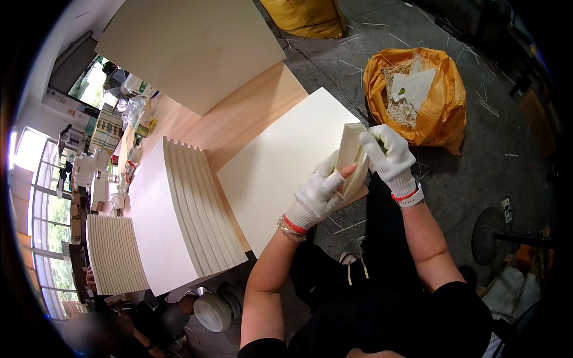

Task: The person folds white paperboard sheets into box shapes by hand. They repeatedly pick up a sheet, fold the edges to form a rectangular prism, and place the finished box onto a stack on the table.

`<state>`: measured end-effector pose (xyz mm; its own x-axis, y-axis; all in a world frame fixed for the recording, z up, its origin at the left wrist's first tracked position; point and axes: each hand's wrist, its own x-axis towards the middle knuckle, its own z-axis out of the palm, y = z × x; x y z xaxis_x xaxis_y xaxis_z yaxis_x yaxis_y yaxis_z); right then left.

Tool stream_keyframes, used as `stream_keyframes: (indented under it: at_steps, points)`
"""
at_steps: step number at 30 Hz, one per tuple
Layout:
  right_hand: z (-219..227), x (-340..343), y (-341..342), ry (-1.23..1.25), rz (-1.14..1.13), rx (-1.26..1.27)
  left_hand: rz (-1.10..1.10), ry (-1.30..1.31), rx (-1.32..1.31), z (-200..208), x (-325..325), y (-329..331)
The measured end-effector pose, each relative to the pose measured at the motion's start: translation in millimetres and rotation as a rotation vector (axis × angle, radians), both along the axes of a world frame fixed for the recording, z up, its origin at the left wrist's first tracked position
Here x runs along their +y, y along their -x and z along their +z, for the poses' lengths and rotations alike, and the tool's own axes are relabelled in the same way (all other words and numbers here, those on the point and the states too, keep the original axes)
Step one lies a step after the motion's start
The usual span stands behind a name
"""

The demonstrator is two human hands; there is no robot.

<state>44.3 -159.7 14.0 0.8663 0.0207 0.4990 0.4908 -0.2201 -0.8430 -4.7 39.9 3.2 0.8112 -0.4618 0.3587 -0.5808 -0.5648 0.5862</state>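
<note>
A narrow white tray-like piece with raised edges [349, 143] is tilted up above the near right corner of a large flat white board [286, 161]. My left hand [319, 190], in a white knit glove with the thumb tip bare, grips its lower left side. The thumb lies over the inner face. At the piece's upper right edge, my right hand [388, 156], gloved too, is closed on the rim with bent fingers. Part of the piece is hidden behind both hands, and its exact kind cannot be made out.
Left of the board stand stacked white panels [200, 209] and a smaller stack [116, 253]. A large board [191, 48] lies at the table's far end. An orange bag of scraps [444, 122], a yellow bag [304, 18], a bucket [212, 313] and a fan [489, 235] surround the table. Someone sits lower left.
</note>
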Motion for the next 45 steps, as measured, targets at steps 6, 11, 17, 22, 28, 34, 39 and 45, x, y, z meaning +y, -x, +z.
stream_keyframes:
  at_steps: [6, 11, 17, 22, 28, 34, 39, 45]
  points:
    - [-1, 4, 0, -0.037, -0.048, -0.001, 0.049, 0.076, 0.122, 10, -5, 5]
    - [-4, 3, -1, -0.023, -0.059, -0.067, 0.071, 0.101, 0.17, 15, -6, 6]
    - [0, 0, -1, -0.022, -0.004, -0.068, 0.042, 0.028, 0.063, 5, -1, 4]
    - [-4, 2, -1, -0.06, -0.034, -0.024, 0.024, 0.107, 0.144, -1, -1, 2]
    - [-5, 4, -1, -0.065, -0.042, -0.053, 0.088, 0.092, 0.141, 15, -6, 6]
    - [-6, -3, -1, -0.043, 0.039, -0.052, 0.08, 0.106, 0.068, 13, -6, 6]
    - [-1, -3, 0, -0.033, 0.014, 0.001, 0.03, 0.037, -0.008, 6, -2, 1]
    - [-6, 0, -4, -0.082, -0.029, 0.012, 0.08, 0.087, 0.161, 13, -6, 7]
